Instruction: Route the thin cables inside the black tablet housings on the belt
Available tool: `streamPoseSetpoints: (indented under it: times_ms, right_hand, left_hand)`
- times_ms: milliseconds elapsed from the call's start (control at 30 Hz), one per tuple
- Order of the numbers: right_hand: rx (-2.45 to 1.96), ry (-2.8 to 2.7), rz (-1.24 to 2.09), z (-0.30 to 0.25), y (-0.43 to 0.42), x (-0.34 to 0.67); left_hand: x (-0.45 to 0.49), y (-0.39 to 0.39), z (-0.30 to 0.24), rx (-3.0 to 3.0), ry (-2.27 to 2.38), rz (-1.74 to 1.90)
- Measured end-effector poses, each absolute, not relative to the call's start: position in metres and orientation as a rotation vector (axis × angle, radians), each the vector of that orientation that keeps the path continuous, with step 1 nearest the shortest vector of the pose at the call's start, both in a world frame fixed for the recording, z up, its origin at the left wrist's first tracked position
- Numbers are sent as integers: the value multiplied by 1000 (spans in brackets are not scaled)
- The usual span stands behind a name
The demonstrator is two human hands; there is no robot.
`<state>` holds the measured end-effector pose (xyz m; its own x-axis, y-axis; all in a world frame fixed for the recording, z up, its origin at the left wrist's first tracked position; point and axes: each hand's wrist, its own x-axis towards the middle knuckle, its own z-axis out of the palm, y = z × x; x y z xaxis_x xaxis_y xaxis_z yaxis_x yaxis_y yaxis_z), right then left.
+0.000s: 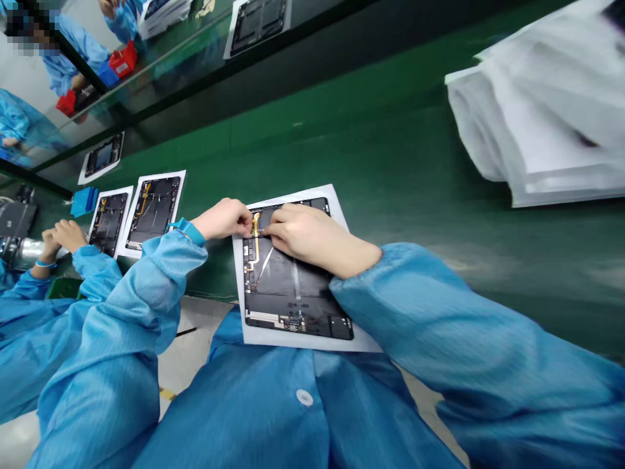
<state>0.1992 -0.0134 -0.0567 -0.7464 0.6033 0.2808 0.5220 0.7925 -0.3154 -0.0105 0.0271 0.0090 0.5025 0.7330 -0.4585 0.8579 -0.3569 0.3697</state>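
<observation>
An opened tablet [312,286] lies on a white sheet [273,337] in front of me, its black inside showing. Along its left side runs a yellow flex cable [257,244]. My left hand [225,219] is at the tablet's upper left edge, fingers pinched together beside the cable. Reaching in from the right, my right hand [312,236] lies over the upper part of the tablet. Its fingertips are closed near the same cable. Whatever is between the fingers of either hand is too small to make out.
Two more opened tablets [155,212] on white sheets lie to the left, near a co-worker's hands [68,236] and some blue blocks [84,202]. White sheets [551,130] are piled at the right on the green bench [390,163]. A raised shelf [195,85] runs behind.
</observation>
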Motion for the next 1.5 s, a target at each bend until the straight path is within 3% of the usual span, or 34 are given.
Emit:
streamPoseSetpoints:
  times_ms: [533, 1133, 1333, 1500]
  right_hand:
    - [-861, -2666, 206, -53, -11, 202]
    - [-851, -2620, 251, -59, -10, 202]
    - [-899, -2480, 288, -57, -8, 214]
    - [-1088, -2281, 312, -68, 13, 251]
  left_hand:
    - [1, 24, -1, 2328, 1237, -341]
    - [-6, 14, -3, 2159, 1355, -88]
    - [-21, -60, 27, 1831, 1689, 407]
    - [-33, -145, 29, 1329, 1758, 197]
